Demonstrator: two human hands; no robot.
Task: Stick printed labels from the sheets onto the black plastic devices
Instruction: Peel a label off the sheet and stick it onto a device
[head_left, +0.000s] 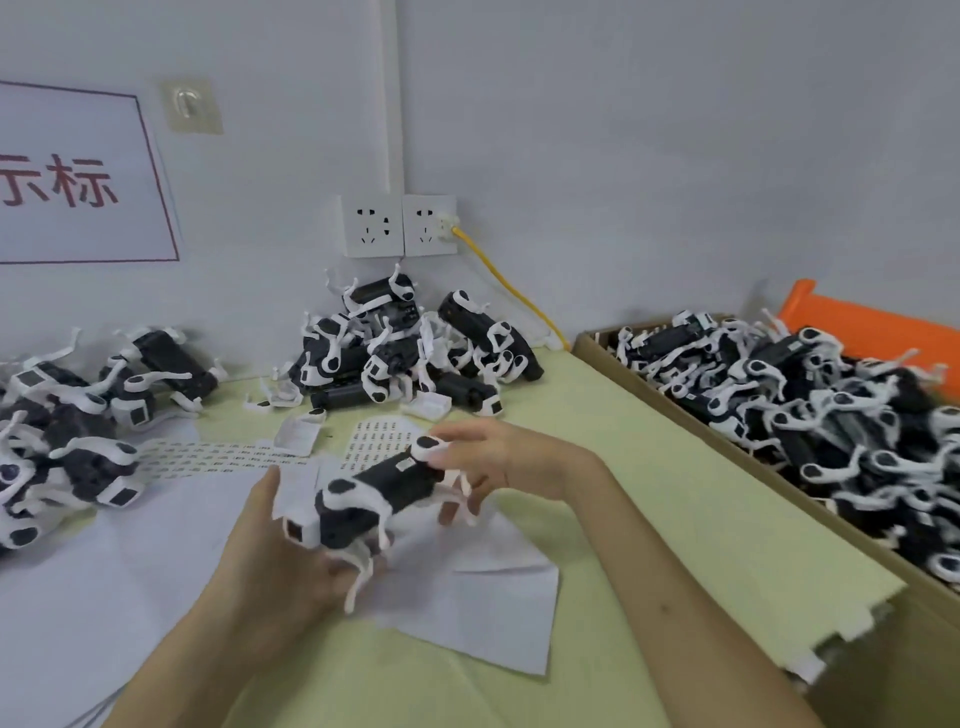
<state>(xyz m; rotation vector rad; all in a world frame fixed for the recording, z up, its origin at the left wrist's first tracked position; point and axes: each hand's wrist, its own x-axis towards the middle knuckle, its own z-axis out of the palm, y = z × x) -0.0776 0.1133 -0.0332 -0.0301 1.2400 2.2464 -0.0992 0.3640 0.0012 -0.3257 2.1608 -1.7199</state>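
Batch is looking midway: your left hand (291, 545) and right hand (498, 462) are clamping fingers (470, 434) round one black device (384, 488); label sheet (382, 441) is lying beyond, cardboard box (904, 665) holding more.

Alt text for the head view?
One black device is held over the table, left hand at its near end, right hand at its far end. Label sheets lie beyond it; more devices fill a box at right.
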